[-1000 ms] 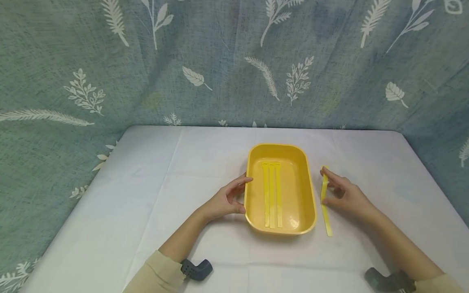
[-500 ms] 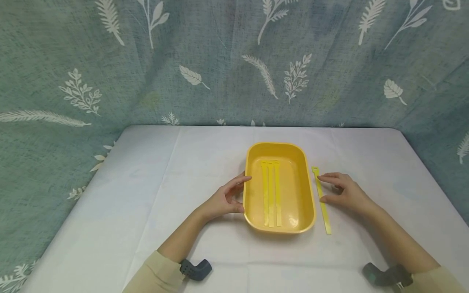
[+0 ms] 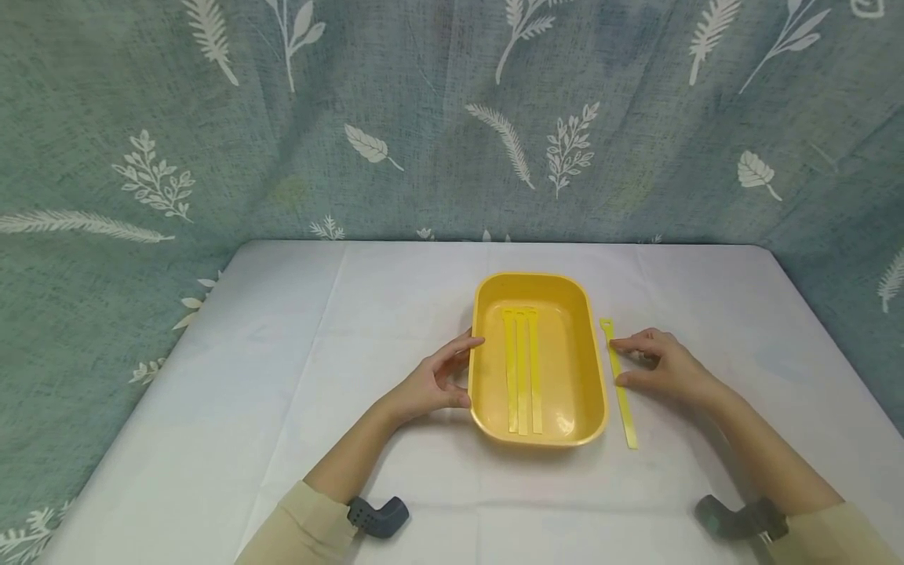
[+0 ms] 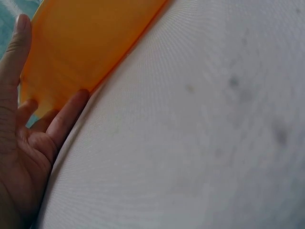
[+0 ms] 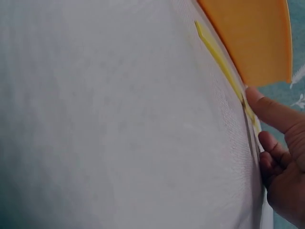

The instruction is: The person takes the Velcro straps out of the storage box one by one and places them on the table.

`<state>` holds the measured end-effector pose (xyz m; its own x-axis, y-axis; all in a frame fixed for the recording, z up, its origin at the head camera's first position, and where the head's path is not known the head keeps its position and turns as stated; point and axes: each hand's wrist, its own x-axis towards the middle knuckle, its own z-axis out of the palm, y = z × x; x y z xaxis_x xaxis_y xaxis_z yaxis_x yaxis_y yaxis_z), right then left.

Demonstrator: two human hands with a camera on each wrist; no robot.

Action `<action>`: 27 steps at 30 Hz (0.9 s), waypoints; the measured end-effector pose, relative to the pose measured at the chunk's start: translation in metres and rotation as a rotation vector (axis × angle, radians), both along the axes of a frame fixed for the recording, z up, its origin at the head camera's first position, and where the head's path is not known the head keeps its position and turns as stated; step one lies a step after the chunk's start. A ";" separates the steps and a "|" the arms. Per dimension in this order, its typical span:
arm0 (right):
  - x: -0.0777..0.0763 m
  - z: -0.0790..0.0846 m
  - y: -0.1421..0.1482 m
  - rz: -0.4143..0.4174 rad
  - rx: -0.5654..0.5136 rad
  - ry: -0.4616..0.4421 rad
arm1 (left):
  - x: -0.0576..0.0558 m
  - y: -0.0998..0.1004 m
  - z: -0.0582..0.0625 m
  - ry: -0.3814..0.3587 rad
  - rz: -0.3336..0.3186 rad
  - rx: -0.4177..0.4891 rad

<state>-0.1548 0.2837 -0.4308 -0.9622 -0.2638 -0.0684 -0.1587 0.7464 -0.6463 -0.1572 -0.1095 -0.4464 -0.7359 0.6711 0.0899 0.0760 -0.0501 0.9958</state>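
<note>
My left hand [image 3: 438, 378] holds the yellow plastic tray [image 3: 597, 369] by its left side in the head view. One fingertip lies over the rim and the thumb bears on the outer wall, also seen in the left wrist view. Three flat yellow strips [image 3: 523, 369] with wider, holed ends lie side by side inside. Right of the tray, another such strip [image 3: 625, 416] lies lengthwise on the cloth, holed end away from me. Thumb and fingertips of my right hand [image 3: 660, 365] touch its right edge; in the right wrist view the thumb [image 5: 267, 109] covers part of it.
A white cloth [image 3: 353, 314] covers the table. Behind and at the sides hangs a blue-green curtain [image 3: 424, 118] with white leaf prints. A dark wrist-worn device [image 3: 379, 518] sits at my left wrist and another [image 3: 738, 519] at my right.
The single strip, first held partly raised at the tray's right, has come down flat nearer the tray. My right fingers have loosened and shifted down along it. My left hand stays put.
</note>
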 end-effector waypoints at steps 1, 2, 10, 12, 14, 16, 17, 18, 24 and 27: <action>-0.001 0.001 0.000 -0.005 -0.007 -0.008 | 0.000 0.000 0.000 0.001 0.001 -0.001; -0.002 0.001 0.001 -0.009 -0.015 -0.009 | 0.000 0.000 0.000 0.002 0.002 -0.001; -0.007 0.012 0.003 -0.024 -0.128 -0.017 | -0.002 -0.001 -0.001 0.008 0.015 -0.014; -0.008 0.015 0.002 -0.023 -0.163 -0.026 | -0.003 -0.001 -0.001 0.002 0.019 -0.025; -0.009 0.019 0.000 -0.017 -0.179 -0.027 | -0.003 -0.001 -0.001 -0.002 0.023 -0.031; -0.010 0.024 -0.002 -0.014 -0.193 -0.025 | -0.003 -0.001 -0.001 -0.002 0.028 -0.038; -0.011 0.026 -0.003 -0.012 -0.199 -0.023 | -0.004 -0.001 -0.001 -0.002 0.029 -0.036; -0.011 0.029 -0.004 -0.008 -0.208 -0.019 | -0.004 -0.001 -0.002 0.002 0.029 -0.036; -0.016 0.041 -0.010 0.024 -0.235 0.012 | -0.002 -0.001 -0.002 -0.003 0.035 -0.048; -0.020 0.046 -0.014 0.044 -0.251 0.028 | -0.001 0.000 -0.002 -0.014 0.032 -0.048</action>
